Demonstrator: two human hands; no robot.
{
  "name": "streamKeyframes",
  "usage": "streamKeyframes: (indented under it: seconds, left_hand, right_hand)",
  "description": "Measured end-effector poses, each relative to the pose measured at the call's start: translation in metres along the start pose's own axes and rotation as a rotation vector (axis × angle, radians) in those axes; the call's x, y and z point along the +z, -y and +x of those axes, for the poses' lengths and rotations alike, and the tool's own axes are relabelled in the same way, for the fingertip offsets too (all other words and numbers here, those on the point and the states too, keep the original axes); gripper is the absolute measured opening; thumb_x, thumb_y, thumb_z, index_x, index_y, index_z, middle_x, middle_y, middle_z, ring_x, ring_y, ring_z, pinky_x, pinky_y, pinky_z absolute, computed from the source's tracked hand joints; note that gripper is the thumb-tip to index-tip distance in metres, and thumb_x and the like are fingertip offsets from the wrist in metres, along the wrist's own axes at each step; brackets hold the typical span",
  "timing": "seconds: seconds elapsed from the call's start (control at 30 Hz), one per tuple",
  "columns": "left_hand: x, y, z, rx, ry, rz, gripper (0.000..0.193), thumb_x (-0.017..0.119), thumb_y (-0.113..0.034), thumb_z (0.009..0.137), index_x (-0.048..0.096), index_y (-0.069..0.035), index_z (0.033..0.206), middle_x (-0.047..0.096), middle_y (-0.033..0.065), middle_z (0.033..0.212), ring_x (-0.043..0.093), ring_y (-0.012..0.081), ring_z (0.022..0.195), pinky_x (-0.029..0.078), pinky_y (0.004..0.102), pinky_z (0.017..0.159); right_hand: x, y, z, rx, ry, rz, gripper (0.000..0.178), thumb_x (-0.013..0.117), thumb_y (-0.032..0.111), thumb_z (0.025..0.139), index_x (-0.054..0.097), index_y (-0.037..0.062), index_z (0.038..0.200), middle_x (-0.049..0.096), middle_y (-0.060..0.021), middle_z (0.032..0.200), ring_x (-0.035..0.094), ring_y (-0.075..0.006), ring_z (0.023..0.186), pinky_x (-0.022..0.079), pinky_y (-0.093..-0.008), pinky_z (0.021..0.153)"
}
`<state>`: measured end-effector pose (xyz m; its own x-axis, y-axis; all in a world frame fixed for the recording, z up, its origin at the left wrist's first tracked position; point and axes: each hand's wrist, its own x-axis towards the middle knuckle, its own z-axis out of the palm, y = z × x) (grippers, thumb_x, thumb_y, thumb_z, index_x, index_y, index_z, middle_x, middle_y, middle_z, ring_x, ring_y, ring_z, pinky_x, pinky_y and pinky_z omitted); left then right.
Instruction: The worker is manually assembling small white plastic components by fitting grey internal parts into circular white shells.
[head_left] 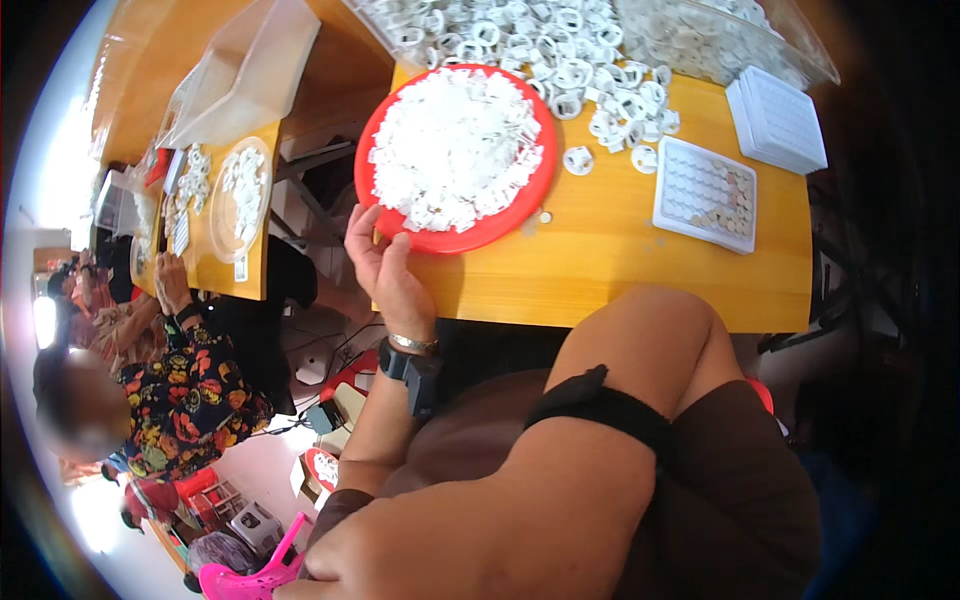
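Observation:
My left hand, fingers loosely bent and apart, is at the near left rim of a round red tray. The fingertips are close to the rim; whether they touch it I cannot tell. White plastic pieces are heaped in the tray. My right arm bends across my body, a black strap round it. Large and close at the lower edge is my right hand; its fingers are partly cut off, and what they hold, if anything, does not show.
White ring-shaped parts spread behind the tray. On the right are a white compartment tray holding small round pieces, and stacked white trays. A clear bin stands far right. Left, a co-worker in a flowered top sits at another table.

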<state>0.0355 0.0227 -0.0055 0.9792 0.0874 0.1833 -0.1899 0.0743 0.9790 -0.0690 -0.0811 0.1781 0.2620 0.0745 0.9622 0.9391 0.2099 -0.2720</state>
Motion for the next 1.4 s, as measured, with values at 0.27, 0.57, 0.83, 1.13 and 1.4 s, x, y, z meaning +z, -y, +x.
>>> streamKeyframes:
  seconds: [0.27,0.57,0.83,1.13,1.4]
  left_hand:
    - [-0.003,0.004,0.000,-0.022,0.013,0.014,0.041,0.051,0.002,0.079,0.052,0.002,0.119,0.038,0.0147,0.142,0.041,0.0250,0.129,0.029,0.0366,0.110]
    - [-0.011,0.009,0.002,0.001,0.052,-0.172,0.038,0.050,0.004,0.079,0.055,0.000,0.117,0.037,0.0102,0.142,0.047,0.0185,0.117,0.038,0.0318,0.099]
    - [-0.010,0.004,0.001,-0.014,0.031,-0.099,0.037,0.048,0.004,0.079,0.054,0.000,0.116,0.038,0.0121,0.141,0.045,0.0212,0.119,0.036,0.0329,0.102]
    - [-0.011,0.006,0.001,-0.034,0.049,-0.096,0.036,0.048,0.003,0.080,0.054,0.000,0.115,0.037,0.0128,0.142,0.045,0.0218,0.121,0.036,0.0331,0.102]
    - [-0.012,0.010,0.002,-0.008,0.039,-0.084,0.033,0.050,0.003,0.080,0.057,-0.001,0.113,0.037,0.0106,0.141,0.046,0.0169,0.116,0.039,0.0298,0.096]
  right_hand:
    - [-0.002,0.013,0.010,-0.038,0.096,-0.080,0.018,0.063,0.019,0.066,0.056,0.0038,0.072,0.054,-0.0023,0.074,0.053,-0.0227,0.066,0.047,-0.0323,0.062]
    - [-0.083,-0.033,-0.045,0.277,0.436,-0.976,0.006,0.064,0.010,0.076,0.062,0.0101,0.081,0.059,-0.0023,0.077,0.061,-0.0201,0.071,0.050,-0.0319,0.053]
    - [-0.178,-0.046,-0.113,1.119,0.444,-1.363,0.016,0.059,0.016,0.083,0.067,0.0030,0.087,0.065,-0.0158,0.086,0.063,-0.0342,0.083,0.049,-0.0441,0.073]
    - [-0.159,-0.063,-0.128,1.148,0.533,-1.354,0.020,0.066,0.022,0.082,0.065,0.0021,0.084,0.065,-0.0168,0.081,0.065,-0.0350,0.078,0.052,-0.0455,0.070]
    - [-0.158,-0.058,-0.128,1.118,0.344,-1.252,0.015,0.065,0.016,0.083,0.063,0.0022,0.088,0.065,-0.0147,0.082,0.064,-0.0315,0.078,0.050,-0.0423,0.069]
